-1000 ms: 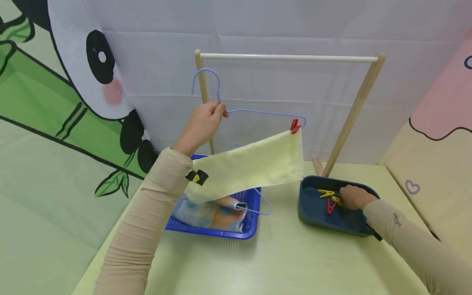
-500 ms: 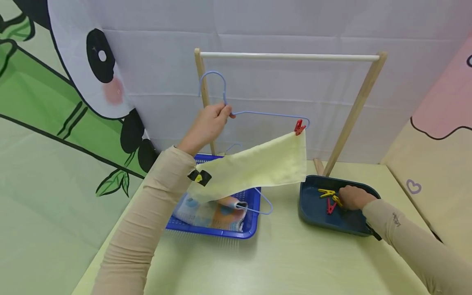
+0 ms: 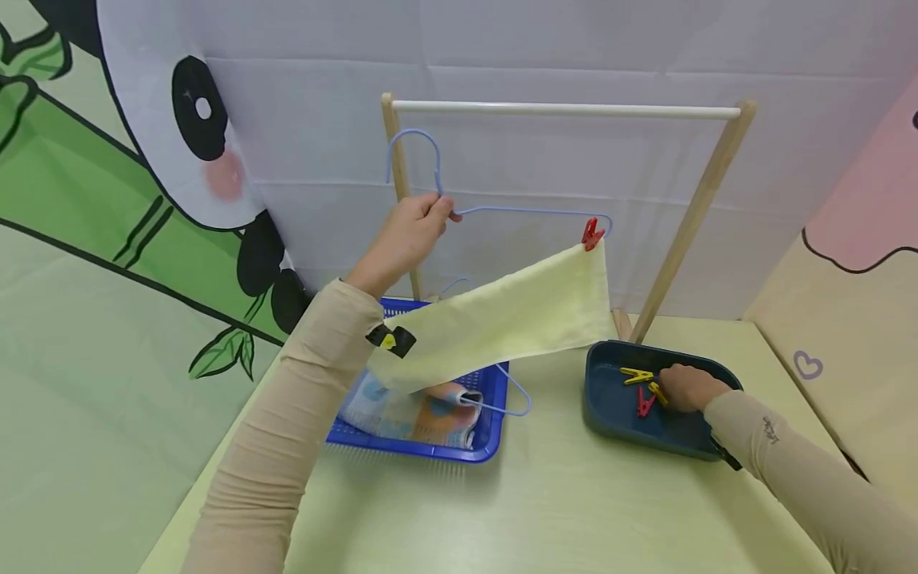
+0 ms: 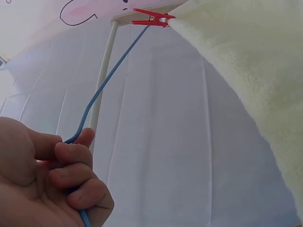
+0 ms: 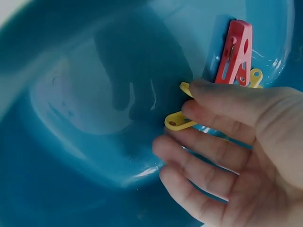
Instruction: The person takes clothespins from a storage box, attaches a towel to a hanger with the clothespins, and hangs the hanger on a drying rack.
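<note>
Creased pale sheeting (image 3: 545, 48) backs the yellowish table (image 3: 545, 494); above it, the left hand (image 3: 405, 237) grips a slim blue hanger (image 3: 531, 210) at the neck, just below the hook; near the hanger's far end, a red clip (image 3: 591, 234) holds a pale yellow cloth (image 3: 502, 319) by one corner; the hanger seems light and fairly stiff, best held there, the cloth soft and liable to swing; in the dark tray (image 3: 645, 437), the right hand (image 3: 690, 388) pinches a yellow clothespin (image 5: 177, 121) between thumb and forefinger (light, hard plastic by its look, best squeezed at the handle ends); the left arm reaches up and forward; the right dips downward, remaining fingers slightly bent.
</note>
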Available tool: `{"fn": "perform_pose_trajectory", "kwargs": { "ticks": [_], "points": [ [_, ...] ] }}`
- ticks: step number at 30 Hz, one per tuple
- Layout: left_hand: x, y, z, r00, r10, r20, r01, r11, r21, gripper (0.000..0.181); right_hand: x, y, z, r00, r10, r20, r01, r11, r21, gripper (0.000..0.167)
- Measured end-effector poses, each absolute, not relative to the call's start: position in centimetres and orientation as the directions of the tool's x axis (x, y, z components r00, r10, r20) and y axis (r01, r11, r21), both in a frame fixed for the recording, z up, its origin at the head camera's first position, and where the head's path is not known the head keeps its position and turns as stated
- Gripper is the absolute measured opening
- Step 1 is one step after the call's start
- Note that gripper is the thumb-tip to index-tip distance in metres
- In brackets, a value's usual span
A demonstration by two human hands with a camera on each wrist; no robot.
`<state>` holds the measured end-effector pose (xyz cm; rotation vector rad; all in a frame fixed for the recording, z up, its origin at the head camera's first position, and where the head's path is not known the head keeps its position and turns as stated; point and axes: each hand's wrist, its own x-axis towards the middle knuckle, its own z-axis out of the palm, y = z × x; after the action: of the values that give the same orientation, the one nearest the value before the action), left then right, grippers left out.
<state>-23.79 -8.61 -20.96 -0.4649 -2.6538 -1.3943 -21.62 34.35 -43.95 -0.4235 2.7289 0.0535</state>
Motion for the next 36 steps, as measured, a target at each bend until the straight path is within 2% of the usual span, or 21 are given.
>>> {"fn": "perform_pose_trajectory", "kwargs": {
  "ticks": [5,17,36],
  "points": [
    [-23.8,-8.4,-20.7,-0.948,0.233,0.215,0.307,0.504,0.807,0.038,-21.6,34.1,-43.9,-0.891,-0.278,-0.359,-0.291,0.957,-0.018,0.008],
    [-23.8,-7.1,-20.3,-0.933,0.266,0.241,0.341,0.449,0.826,0.037,-21.8,33.7,-43.0,-0.891,-0.169,-0.421,-0.177,0.984,-0.021,0.007],
    [-23.8,-4.8,-19.9,-0.926,0.275,0.259,0.358,0.417,0.835,0.034,-22.0,32.8,-42.3,-0.903,-0.228,-0.365,-0.211,0.974,-0.085,0.012]
  ]
}}
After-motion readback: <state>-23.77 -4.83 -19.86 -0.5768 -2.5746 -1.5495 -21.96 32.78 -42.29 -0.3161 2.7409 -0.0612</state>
